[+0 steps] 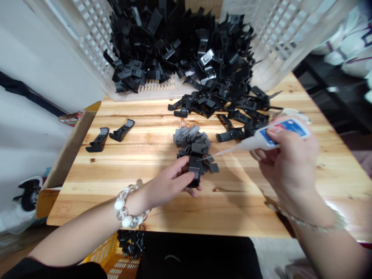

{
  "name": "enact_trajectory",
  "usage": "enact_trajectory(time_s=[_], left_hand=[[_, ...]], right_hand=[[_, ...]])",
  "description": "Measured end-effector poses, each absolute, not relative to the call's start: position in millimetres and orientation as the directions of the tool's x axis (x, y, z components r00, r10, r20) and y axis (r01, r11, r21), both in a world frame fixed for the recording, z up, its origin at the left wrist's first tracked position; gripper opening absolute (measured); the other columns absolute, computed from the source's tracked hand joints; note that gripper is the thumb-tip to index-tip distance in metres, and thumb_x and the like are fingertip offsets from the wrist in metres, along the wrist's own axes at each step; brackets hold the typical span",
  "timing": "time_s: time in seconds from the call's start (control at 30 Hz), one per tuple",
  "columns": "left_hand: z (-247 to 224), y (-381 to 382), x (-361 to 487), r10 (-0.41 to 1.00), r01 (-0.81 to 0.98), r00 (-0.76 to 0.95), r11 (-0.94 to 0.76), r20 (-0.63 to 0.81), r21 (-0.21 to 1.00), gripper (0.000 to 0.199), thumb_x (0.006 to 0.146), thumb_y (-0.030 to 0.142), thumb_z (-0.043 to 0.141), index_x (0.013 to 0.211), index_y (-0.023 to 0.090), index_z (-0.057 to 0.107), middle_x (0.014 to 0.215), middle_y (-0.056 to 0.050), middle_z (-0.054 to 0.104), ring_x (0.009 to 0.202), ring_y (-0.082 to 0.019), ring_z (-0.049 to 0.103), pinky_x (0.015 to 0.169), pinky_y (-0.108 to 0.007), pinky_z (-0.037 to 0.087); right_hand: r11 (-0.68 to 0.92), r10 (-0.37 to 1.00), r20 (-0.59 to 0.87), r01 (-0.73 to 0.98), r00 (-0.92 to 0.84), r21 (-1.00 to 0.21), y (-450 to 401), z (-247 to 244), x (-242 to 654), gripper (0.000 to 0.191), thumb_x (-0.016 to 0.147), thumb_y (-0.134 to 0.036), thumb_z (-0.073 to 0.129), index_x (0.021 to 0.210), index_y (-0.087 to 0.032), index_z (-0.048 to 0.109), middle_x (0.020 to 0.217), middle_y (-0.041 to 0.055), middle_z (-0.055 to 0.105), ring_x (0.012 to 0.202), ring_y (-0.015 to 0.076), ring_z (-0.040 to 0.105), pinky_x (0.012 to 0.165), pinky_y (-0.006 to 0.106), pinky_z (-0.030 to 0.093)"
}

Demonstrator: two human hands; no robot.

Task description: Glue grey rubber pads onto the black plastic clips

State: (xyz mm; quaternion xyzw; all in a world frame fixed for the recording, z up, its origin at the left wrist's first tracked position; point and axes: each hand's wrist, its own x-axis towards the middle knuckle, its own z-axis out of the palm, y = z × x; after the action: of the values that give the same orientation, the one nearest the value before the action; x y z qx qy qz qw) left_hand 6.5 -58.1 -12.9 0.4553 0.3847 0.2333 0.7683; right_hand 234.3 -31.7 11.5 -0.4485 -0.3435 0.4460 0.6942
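My left hand (pixel 171 180) grips a black plastic clip (pixel 194 168) near the middle of the wooden table. In my right hand (pixel 290 159) is a white glue bottle (pixel 261 139) with a blue label, tipped so that its long thin nozzle points left. The nozzle's tip is at the upper part of the clip; whether it touches I cannot tell. Just beyond the clip lies a heap of small grey pads (pixel 190 137), with a few loose ones beside it. Two black clips (pixel 122 130) with grey pads on their ends lie apart at the left.
A white plastic basket (pixel 90 50) on its side holds many black clips (pixel 162 42), which spill onto the table (pixel 139 110). A cardboard box (pixel 62 155) stands off the left edge. Below the front edge is a yellow crate (pixel 101 252) with black parts.
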Motion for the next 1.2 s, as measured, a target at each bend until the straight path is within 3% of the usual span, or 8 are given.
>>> enact_trajectory(time_s=[0.37, 0.7, 1.2], left_hand=[[-12.6, -57.7, 6.5, 0.684, -0.021, 0.61, 0.518, -0.4, 0.855, 0.02, 0.092, 0.028, 0.053, 0.107, 0.016, 0.052, 0.089, -0.005, 0.062, 0.082, -0.017, 0.066, 0.067, -0.031, 0.06], [-8.7, -57.3, 6.6, 0.648, -0.028, 0.619, 0.582, -0.443, 0.812, 0.015, 0.092, 0.029, 0.055, 0.099, 0.016, 0.052, 0.085, -0.005, 0.062, 0.08, -0.018, 0.068, 0.066, -0.031, 0.06], [-6.2, -56.3, 9.3, 0.646, -0.007, 0.595, 0.598, -0.478, 0.801, 0.015, 0.091, 0.028, 0.054, 0.098, 0.015, 0.051, 0.085, -0.004, 0.061, 0.08, -0.017, 0.068, 0.067, -0.031, 0.06]], right_hand=[[0.239, 0.913, 0.101, -0.32, 0.395, -0.917, -31.1, 11.5, 236.0, 0.015, 0.064, -0.009, 0.064, 0.07, -0.02, 0.057, 0.049, -0.0062, 0.045, 0.036, 0.0071, 0.034, 0.032, 0.022, 0.02], [0.263, 0.889, 0.149, -0.216, 0.433, -0.941, -32.7, 11.1, 233.9, 0.018, 0.061, -0.008, 0.066, 0.07, -0.02, 0.056, 0.055, -0.0066, 0.048, 0.037, 0.006, 0.037, 0.031, 0.019, 0.02], [0.288, 0.863, 0.197, -0.133, 0.465, -0.948, -34.5, 8.9, 234.9, 0.018, 0.061, -0.01, 0.067, 0.072, -0.02, 0.057, 0.062, -0.0056, 0.051, 0.042, 0.0081, 0.043, 0.027, 0.019, 0.031]])
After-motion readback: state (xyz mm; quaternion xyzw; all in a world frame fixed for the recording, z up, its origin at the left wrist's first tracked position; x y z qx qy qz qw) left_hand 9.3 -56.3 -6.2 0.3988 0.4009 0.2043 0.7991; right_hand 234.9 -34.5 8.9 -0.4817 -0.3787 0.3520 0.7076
